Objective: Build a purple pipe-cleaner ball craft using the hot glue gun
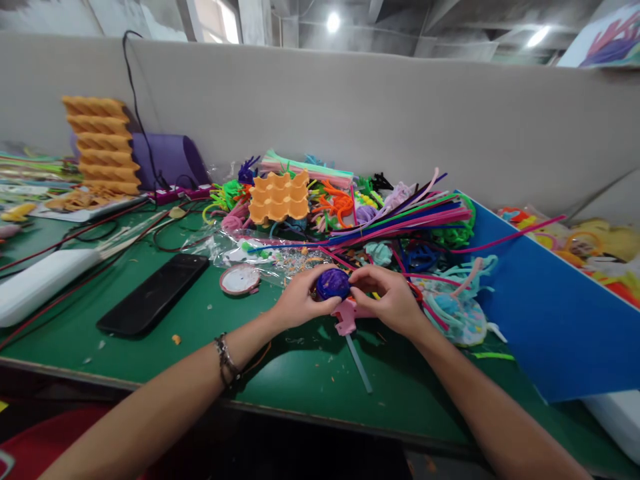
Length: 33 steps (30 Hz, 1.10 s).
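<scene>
A round, dark purple piece (333, 285), its surface looking coiled or fuzzy, is held up above the table's front half. My left hand (303, 295) is closed round its left side, thumb below and fingers above. At its right edge, my right hand (387, 297) pinches it between thumb and forefinger. Just under my hands lies a pink glue gun (345, 319), partly hidden by my right hand. A translucent glue stick (359, 365) sticks out of it toward me. Left of my hands sits a small round mirror-like disc (240, 279) with a pinkish rim.
Bundled pipe cleaners (410, 217) and loose coloured ones are heaped behind my hands, with an orange egg-crate foam piece (279, 197). A black phone (154, 295) and white device (45, 283) with cables lie left. A blue board (560, 313) slants along the right.
</scene>
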{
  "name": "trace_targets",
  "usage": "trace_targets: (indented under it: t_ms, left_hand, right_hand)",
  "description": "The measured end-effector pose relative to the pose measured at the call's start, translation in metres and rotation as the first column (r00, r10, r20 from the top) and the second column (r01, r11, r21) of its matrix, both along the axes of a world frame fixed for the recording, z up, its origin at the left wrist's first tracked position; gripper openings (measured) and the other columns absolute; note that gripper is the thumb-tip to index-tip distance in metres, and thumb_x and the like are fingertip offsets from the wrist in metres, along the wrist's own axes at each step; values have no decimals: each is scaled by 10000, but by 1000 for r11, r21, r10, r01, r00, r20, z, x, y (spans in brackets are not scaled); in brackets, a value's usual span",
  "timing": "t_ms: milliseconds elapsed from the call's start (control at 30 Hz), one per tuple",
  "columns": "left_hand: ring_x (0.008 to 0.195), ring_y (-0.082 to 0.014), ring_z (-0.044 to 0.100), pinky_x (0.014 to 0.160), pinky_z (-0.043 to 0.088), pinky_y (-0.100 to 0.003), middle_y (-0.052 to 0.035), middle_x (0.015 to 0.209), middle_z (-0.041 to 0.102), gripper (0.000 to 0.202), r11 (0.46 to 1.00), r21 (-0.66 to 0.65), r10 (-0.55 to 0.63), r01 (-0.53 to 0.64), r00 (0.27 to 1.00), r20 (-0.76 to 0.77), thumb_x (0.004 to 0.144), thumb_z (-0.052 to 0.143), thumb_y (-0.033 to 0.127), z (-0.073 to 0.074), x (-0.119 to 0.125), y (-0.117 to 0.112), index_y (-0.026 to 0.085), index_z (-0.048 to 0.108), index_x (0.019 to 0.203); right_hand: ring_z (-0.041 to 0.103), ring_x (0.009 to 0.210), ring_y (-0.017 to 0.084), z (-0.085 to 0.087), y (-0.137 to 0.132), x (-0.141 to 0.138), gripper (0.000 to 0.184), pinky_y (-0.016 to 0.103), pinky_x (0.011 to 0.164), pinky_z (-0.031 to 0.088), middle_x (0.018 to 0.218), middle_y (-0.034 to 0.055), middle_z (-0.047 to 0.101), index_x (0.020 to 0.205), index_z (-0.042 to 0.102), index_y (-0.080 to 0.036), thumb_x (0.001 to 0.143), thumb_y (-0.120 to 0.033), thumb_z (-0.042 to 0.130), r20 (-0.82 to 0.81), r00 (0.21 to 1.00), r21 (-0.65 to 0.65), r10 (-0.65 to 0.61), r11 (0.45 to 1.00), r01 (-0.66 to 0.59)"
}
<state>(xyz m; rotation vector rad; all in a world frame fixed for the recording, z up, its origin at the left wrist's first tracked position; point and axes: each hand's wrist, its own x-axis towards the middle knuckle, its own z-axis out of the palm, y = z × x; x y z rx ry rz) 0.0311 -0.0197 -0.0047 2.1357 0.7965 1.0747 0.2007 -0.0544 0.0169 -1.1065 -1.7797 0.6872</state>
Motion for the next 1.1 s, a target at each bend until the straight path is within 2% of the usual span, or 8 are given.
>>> trace_targets:
  t_ms: [400,533,633,767,867,933,1000,1100]
  left_hand:
    - [927,-227,575,854,427,-384,-95,1011,621,405,999,-22,-33,33,999,-1,659,530,311,0,0,-1,166,496,1035]
    - [979,-242,531,874,407,-397,-117,1073,558,445,986,-122,-109,114,993,47,698,501,328,-5,0,-1,150,435,1100]
    - [1030,-234,494,916,375,-392,-97,1115,518,431,951,-236,-171,201,975,140,719,465,315,-10,-1,0,172,402,1121]
    - [1077,-236,450,957,331,-391,-78,1130,497,389,906,-358,-164,226,967,195,726,407,290,-10,-1,2,184,410,1100]
    - [1025,-223,468,890,378,-359,-70,1123,487,405,866,-433,-168,250,961,217,694,408,269,-7,-1,1,193,403,1092]
    - [933,-194,494,792,417,-318,-59,1090,486,418,838,-475,-170,270,955,243,673,414,255,-7,0,1,208,391,1088]
    - [762,-150,501,655,420,-274,-38,974,500,421,812,-509,-166,286,949,270,666,413,250,-8,1,0,216,380,1084]
    - [500,-91,395,491,324,-233,23,711,459,439,760,-563,-189,325,939,287,681,394,266,-12,3,1,212,341,1113]
  right_hand:
    - [592,614,106,0,1,1,46,221,599,510,701,0,596,726,561,-177,681,-184,560,-14,1000,-14,14,1000,-14]
    - [588,611,112,0,0,1,26,231,597,511,689,0,590,711,551,-182,686,-184,557,-3,1000,-6,10,1000,-10]
    - [585,599,114,0,0,-1,24,235,584,509,679,-2,588,708,544,-186,687,-186,554,-6,1000,-1,3,1000,-3]
    - [586,604,114,0,0,-2,30,234,587,505,684,0,591,716,550,-184,687,-187,553,-7,1000,7,5,1000,-5]
    - [582,606,111,-1,1,-1,26,228,584,500,681,-2,587,713,551,-181,687,-184,549,-6,1000,10,-1,1000,1]
    - [578,602,110,-1,1,-1,28,227,579,497,681,-2,587,716,553,-180,691,-190,546,-8,1000,10,-10,1000,10]
    - [576,604,111,-2,2,0,36,228,579,495,683,0,589,723,556,-178,695,-197,543,-5,1000,16,-20,1000,20]
    - [575,614,114,-4,3,0,35,230,588,494,682,0,587,727,553,-179,703,-198,535,8,999,31,-31,999,31]
